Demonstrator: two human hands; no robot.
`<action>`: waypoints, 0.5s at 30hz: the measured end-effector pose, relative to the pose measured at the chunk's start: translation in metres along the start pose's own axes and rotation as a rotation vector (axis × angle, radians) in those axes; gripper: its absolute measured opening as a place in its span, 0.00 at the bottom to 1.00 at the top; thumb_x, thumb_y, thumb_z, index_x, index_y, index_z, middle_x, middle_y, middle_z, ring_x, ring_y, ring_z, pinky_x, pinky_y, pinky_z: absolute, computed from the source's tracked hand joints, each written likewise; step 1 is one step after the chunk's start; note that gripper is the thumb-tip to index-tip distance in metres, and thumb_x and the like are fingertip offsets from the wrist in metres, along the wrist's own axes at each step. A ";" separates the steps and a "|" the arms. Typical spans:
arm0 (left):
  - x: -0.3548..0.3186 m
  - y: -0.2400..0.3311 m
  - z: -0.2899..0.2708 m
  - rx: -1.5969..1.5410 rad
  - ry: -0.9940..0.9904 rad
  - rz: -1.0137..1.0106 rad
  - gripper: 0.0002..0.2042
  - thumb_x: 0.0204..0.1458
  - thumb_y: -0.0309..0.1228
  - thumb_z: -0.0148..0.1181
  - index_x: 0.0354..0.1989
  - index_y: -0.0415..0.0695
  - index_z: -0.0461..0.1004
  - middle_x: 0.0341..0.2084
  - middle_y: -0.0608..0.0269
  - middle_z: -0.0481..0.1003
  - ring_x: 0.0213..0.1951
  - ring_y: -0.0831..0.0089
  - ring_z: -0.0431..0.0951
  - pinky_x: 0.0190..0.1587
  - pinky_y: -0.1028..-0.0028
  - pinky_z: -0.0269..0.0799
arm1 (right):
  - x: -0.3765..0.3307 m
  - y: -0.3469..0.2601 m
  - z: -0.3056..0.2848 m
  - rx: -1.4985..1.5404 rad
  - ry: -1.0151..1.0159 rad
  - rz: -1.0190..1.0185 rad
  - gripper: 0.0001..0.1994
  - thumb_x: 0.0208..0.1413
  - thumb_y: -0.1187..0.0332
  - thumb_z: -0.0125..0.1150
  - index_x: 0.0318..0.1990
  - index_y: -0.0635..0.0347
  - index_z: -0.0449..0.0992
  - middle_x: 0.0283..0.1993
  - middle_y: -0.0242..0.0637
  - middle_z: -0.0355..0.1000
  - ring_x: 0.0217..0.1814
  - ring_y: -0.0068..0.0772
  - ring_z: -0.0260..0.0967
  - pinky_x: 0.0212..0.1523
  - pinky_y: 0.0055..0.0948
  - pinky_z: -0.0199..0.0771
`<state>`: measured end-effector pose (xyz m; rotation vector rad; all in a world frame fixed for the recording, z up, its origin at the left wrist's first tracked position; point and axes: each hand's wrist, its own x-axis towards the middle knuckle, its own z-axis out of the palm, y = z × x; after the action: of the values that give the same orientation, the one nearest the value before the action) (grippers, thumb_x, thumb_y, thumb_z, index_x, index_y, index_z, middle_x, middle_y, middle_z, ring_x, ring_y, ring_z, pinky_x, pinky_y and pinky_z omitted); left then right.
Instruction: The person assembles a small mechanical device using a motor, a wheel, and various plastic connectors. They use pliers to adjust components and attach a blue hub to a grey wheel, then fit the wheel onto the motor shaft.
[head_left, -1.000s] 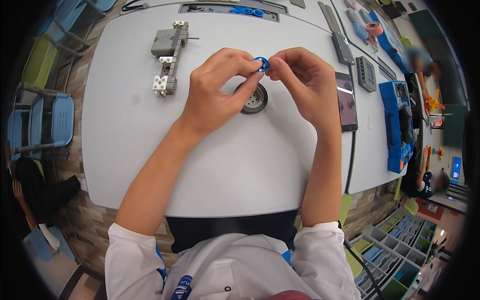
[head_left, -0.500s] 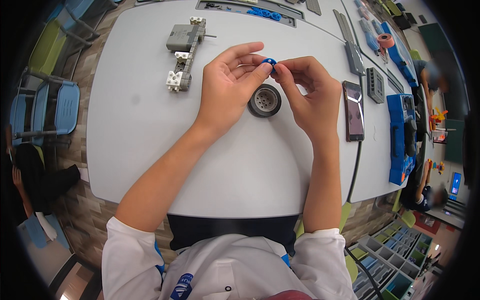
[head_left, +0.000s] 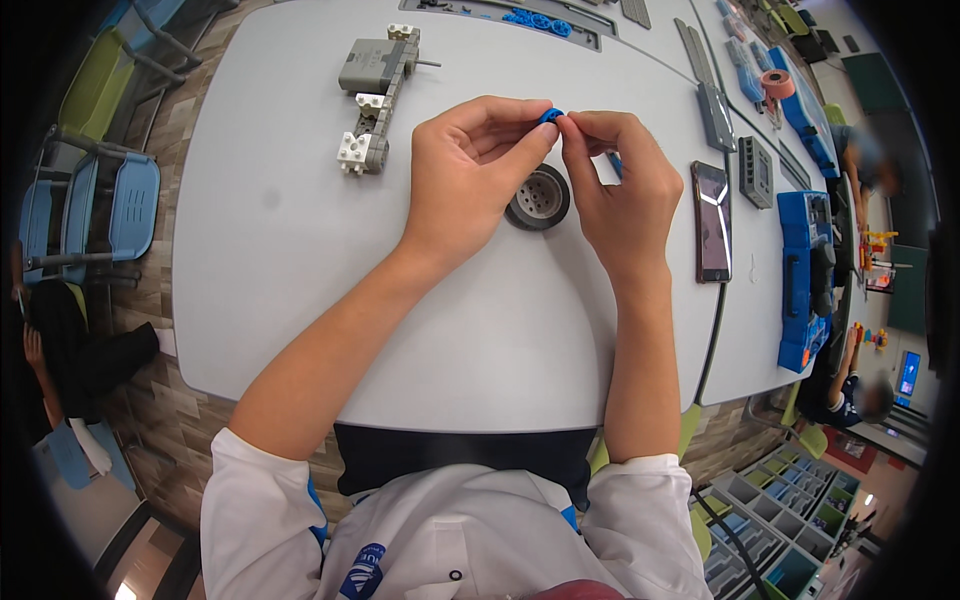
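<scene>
1. From where I stand, the left hand (head_left: 465, 175) has just changed its hold; its forefinger, raised clear half a second ago, now comes down on the small blue piece (head_left: 549, 117) opposite the thumb.
2. So the left grip is narrow, pinched on that piece; the right hand (head_left: 625, 190) pinches at the piece's right edge, thumb against forefinger; whether something tiny sits between those two tips I cannot tell.
3. The piece is up at the meeting fingertips, above the tabletop (head_left: 470, 330); to my eye the firmer pinch means both hands are busy with this one part, steadying or turning it.
4. A second bit of blue (head_left: 614, 164) now shows among the right hand's curled fingers, just right of the pinch; its shape is mostly hidden.
5. The wheel (head_left: 540, 197) lies just nearer the person than the grip, partly behind the left hand, untouched as before; the grey-and-white assembly (head_left: 372, 65) rests to the grip's left, and the phone (head_left: 712, 220) to its right, both left alone.
</scene>
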<state>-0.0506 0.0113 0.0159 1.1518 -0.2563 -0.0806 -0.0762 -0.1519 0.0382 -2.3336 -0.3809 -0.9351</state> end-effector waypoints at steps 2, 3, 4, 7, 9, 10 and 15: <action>-0.002 0.000 0.001 0.024 -0.005 0.003 0.11 0.67 0.22 0.70 0.55 0.32 0.84 0.48 0.53 0.87 0.53 0.69 0.88 0.59 0.71 0.85 | -0.001 0.001 0.003 0.013 0.020 -0.008 0.07 0.61 0.78 0.76 0.42 0.63 0.81 0.37 0.38 0.85 0.36 0.33 0.84 0.38 0.29 0.84; -0.004 0.000 0.002 0.036 0.020 -0.001 0.12 0.67 0.22 0.69 0.56 0.32 0.83 0.50 0.52 0.87 0.53 0.69 0.88 0.59 0.71 0.85 | -0.002 0.002 0.004 0.016 0.024 -0.011 0.07 0.62 0.79 0.76 0.42 0.63 0.81 0.37 0.38 0.85 0.35 0.32 0.84 0.38 0.29 0.84; -0.005 0.000 0.004 0.012 0.013 0.002 0.11 0.67 0.22 0.69 0.55 0.32 0.84 0.48 0.52 0.87 0.52 0.69 0.89 0.58 0.71 0.86 | -0.003 0.003 0.006 0.052 0.031 0.009 0.07 0.62 0.79 0.76 0.42 0.64 0.82 0.38 0.38 0.85 0.36 0.31 0.85 0.38 0.28 0.84; -0.006 -0.001 0.006 -0.037 0.055 0.009 0.10 0.66 0.21 0.69 0.52 0.31 0.84 0.45 0.51 0.88 0.48 0.70 0.90 0.56 0.72 0.87 | -0.005 0.005 0.008 0.165 0.031 0.088 0.06 0.64 0.79 0.74 0.44 0.65 0.82 0.41 0.38 0.86 0.39 0.29 0.86 0.40 0.26 0.85; -0.005 -0.001 0.007 -0.046 0.063 0.047 0.10 0.66 0.21 0.69 0.52 0.30 0.84 0.45 0.51 0.88 0.47 0.70 0.90 0.55 0.72 0.87 | -0.005 0.005 0.009 0.257 0.021 0.162 0.05 0.66 0.79 0.73 0.45 0.66 0.83 0.43 0.38 0.87 0.41 0.27 0.87 0.43 0.25 0.86; -0.005 -0.001 0.006 -0.039 0.075 0.042 0.10 0.67 0.21 0.69 0.52 0.30 0.84 0.44 0.51 0.88 0.47 0.70 0.90 0.55 0.72 0.87 | -0.005 0.005 0.009 0.331 0.027 0.218 0.05 0.66 0.79 0.73 0.46 0.66 0.83 0.43 0.39 0.87 0.42 0.27 0.87 0.45 0.25 0.86; -0.002 0.000 0.003 -0.056 0.133 0.051 0.10 0.67 0.21 0.69 0.52 0.28 0.83 0.43 0.52 0.88 0.47 0.70 0.90 0.55 0.72 0.87 | -0.006 -0.002 0.012 0.515 0.016 0.375 0.05 0.67 0.79 0.71 0.48 0.68 0.84 0.44 0.41 0.87 0.45 0.28 0.87 0.51 0.26 0.87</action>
<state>-0.0530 0.0085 0.0166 1.0895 -0.1643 0.0339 -0.0750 -0.1436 0.0279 -1.8364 -0.1433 -0.5877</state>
